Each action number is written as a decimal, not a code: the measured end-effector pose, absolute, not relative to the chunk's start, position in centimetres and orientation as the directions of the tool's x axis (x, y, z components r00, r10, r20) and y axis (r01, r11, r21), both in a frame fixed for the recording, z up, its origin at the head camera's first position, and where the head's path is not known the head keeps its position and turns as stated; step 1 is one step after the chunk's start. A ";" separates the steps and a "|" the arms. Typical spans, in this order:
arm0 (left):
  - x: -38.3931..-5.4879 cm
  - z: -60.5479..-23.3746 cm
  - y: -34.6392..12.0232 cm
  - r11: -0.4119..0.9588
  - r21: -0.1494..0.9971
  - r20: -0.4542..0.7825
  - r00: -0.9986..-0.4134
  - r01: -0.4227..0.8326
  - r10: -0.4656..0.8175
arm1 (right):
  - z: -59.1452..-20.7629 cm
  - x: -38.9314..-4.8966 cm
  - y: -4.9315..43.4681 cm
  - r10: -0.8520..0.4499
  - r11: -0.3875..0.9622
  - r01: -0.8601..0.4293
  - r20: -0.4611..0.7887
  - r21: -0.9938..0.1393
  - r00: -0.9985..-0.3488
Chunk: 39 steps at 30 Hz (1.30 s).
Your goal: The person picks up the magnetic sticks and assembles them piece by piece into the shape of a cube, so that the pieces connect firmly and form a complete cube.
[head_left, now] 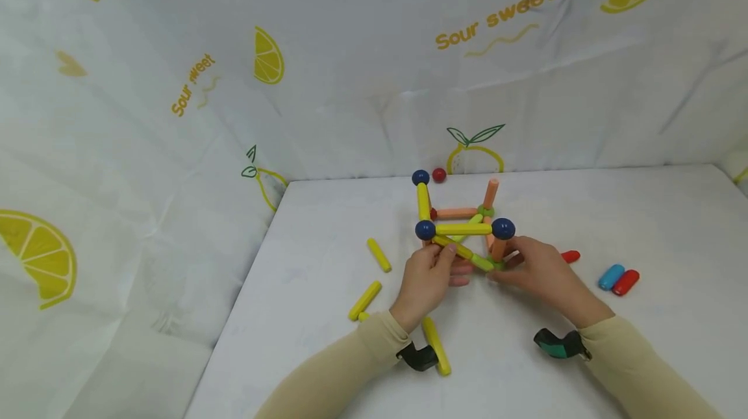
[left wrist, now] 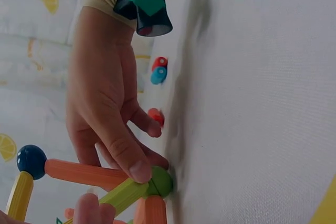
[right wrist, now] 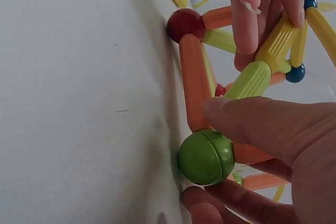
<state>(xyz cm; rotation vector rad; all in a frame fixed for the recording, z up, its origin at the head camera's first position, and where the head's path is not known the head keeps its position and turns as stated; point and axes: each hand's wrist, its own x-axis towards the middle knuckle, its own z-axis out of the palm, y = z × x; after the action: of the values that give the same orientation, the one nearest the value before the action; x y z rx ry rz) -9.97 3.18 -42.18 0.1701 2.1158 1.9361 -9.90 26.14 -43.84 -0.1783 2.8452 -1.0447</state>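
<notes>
Two hands point(head_left: 425, 279) point(head_left: 534, 264) grip: left, yellow rod point(right wrist: 276, 43); right, seemingly green ball point(right wrist: 202, 158). Cloth point(head_left: 356, 75) reads "Sour sweet".

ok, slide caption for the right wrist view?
Left grip pinches a yellow rod set end to end with a lime rod; right grip at the green ball, red ball beyond.

- A cloth-screened corner; the kind of room cannot be told
- Lemon-print cloth point(head_left: 350, 81) hanging far and left
- White bench point(head_left: 292, 263) carrying toy sticks point(head_left: 463, 229) and balls point(head_left: 503, 228)
</notes>
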 end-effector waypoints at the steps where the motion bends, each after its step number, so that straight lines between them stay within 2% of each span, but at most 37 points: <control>1: -9.9 -42.2 3.1 0.099 0.991 -0.114 -0.957 -0.090 0.265 | -43.9 -9.9 26.0 -0.143 0.757 -0.073 -0.055 -0.649 -0.988; 11: -10.0 -42.2 3.1 0.124 0.988 -0.121 -0.956 -0.091 0.266 | -43.8 -9.9 25.5 -0.125 0.769 -0.084 -0.020 -0.634 -0.992; 15: -10.1 -42.0 2.9 0.176 0.980 -0.136 -0.951 -0.088 0.279 | -43.6 -10.2 25.8 -0.134 0.767 -0.093 -0.016 -0.635 -0.991; 18: -9.7 -41.7 1.8 0.282 0.956 -0.168 -0.938 -0.080 0.303 | -43.3 -10.4 26.4 -0.167 0.758 -0.097 -0.048 -0.645 -0.985; 20: -9.4 -41.5 0.4 0.400 0.916 -0.182 -0.931 -0.043 0.318 | -43.0 -10.6 27.2 -0.197 0.751 -0.094 -0.086 -0.654 -0.977; 24: -9.7 -41.2 -2.1 0.630 0.772 -0.145 -0.942 0.084 0.303 | -42.2 -11.9 29.3 -0.198 0.753 -0.056 -0.145 -0.656 -0.969; 27: -11.1 -41.4 -2.9 0.733 0.670 -0.125 -0.955 0.119 0.269 | -41.9 -14.2 30.0 -0.176 0.759 -0.033 -0.157 -0.650 -0.972; 33: -13.7 -42.4 -2.5 0.772 0.633 -0.261 -0.924 0.055 0.279 | -42.4 -18.6 29.7 -0.256 0.700 -0.022 -0.223 -0.713 -0.941; 39: -15.5 -41.7 -3.0 0.740 0.673 -0.326 -0.893 0.011 0.310 | -42.7 -19.5 29.1 -0.245 0.731 -0.035 -0.214 -0.681 -0.946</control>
<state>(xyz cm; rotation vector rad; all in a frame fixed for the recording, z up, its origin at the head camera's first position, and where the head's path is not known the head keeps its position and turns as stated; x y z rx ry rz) -15.46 -3.04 -41.71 0.2449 2.5198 0.9712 -19.46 29.08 -42.66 -0.2190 2.6454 -1.0327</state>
